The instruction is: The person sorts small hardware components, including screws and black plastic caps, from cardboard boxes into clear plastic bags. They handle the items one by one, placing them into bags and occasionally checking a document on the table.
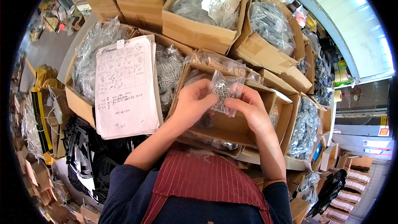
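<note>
A small clear plastic bag of metal screws (225, 92) is held up between both hands over an open cardboard box (232, 126). My left hand (192, 101) pinches the bag's left side with its fingertips. My right hand (248, 107) grips the bag's right and lower edge. The bag hangs just above the box's inside, and the bottom of the box is partly hidden by my hands and forearms.
Many open cardboard boxes (199, 33) of bagged screws and hardware crowd the bench. A white sheet of paper with drawings (124, 87) lies over the left boxes. Black plastic parts (85, 149) lie lower left. Shelving and clutter stand at the right.
</note>
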